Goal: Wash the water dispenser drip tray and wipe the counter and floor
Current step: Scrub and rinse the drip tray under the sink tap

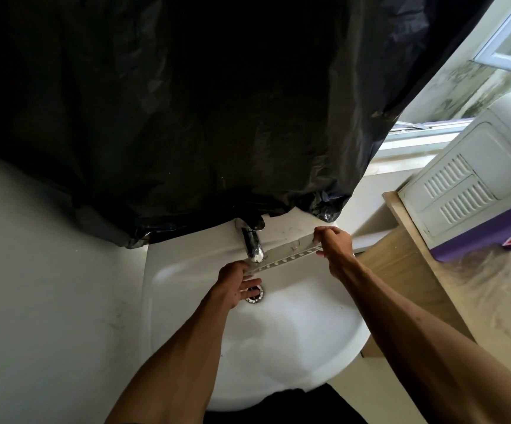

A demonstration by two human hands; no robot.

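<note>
The person is holding the drip tray [285, 260] across the back of the white sink [294, 347], just under the spout of the tap [252, 243] and above the drain [255, 293]. The tray is lying tilted, with its row of holes facing the camera. The right hand [335, 249] is pinching the tray's right end between thumb and curled fingers. The left hand [232, 283] is gripping the left end, with its fingers reaching underneath, beside the spout. Whether water is running cannot be told from here.

The step in hand is probably the rinse. To do it well, the tray is best passed slowly along under the spout, so that every hole is getting flushed, and turned so both faces are getting wet. Keeping it low over the basin should limit splashing toward the wooden desk [416, 270] at the right, where a white appliance [477, 179] is sitting. A wet tray is likely slippery, so a firm grip at both ends matters.
</note>
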